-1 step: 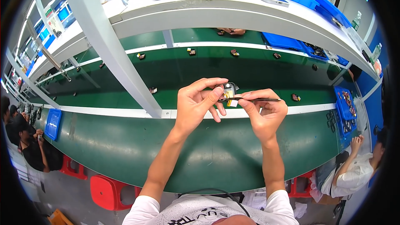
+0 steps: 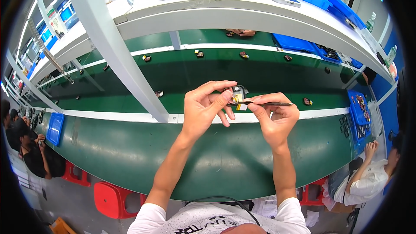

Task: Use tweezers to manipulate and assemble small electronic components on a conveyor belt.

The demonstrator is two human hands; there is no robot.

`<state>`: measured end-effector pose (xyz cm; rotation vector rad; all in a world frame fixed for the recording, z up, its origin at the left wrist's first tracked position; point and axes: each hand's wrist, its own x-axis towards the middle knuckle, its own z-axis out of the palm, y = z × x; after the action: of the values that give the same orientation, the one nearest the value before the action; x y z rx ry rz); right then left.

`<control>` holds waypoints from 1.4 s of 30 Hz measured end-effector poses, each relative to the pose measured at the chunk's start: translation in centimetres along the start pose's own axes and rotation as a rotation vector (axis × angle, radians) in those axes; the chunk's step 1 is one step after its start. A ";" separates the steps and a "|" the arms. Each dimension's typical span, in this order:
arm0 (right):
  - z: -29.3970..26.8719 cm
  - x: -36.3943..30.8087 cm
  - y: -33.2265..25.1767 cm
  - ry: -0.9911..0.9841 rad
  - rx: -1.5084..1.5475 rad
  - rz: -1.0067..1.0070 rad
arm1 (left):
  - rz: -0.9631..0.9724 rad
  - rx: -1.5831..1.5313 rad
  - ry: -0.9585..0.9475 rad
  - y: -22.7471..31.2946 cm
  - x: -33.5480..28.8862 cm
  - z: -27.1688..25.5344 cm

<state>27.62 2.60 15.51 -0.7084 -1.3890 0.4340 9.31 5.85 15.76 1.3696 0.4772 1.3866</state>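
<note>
Above the near edge of the green belt, my left hand (image 2: 203, 106) grips a small black casing (image 2: 239, 89) between thumb and fingers. Its open side faces me, showing a reddish circuit part, yellow pieces and a round white spot. A white and yellow tab (image 2: 242, 107) sticks out below it. My right hand (image 2: 276, 115) pinches dark, thin tweezers (image 2: 279, 103), held nearly level. Their tip reaches the lower part of the casing; what it touches there is too small to tell.
Small black assemblies (image 2: 244, 55) lie spaced along the belt (image 2: 208, 71). Above runs a white shelf (image 2: 242, 13) on a grey post (image 2: 112, 47). Blue trays of parts (image 2: 359, 110) stand at right, a blue tray (image 2: 55, 129) at left. Co-workers sit either side; red stools (image 2: 113, 199) stand below.
</note>
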 end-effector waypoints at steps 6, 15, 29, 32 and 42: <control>0.1 0.0 0.1 -0.029 -0.034 -0.039 | 0.016 0.039 0.018 0.0 -0.1 -0.4; 0.5 -0.1 0.1 -0.021 -0.051 -0.089 | 0.012 0.008 0.024 0.1 -0.2 -0.6; -0.3 0.3 -0.6 -0.127 -0.130 -0.095 | 0.076 0.123 0.036 0.6 -0.2 -0.3; -0.3 0.4 -0.6 -0.126 -0.116 -0.164 | 0.083 0.143 0.038 0.4 -0.3 -0.1; -0.1 0.6 -0.7 -0.161 -0.174 -0.218 | 0.018 0.149 0.017 0.7 -0.4 0.1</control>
<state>27.76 2.43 16.38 -0.6646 -1.6513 0.2023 8.98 5.25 16.20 1.4860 0.5909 1.4015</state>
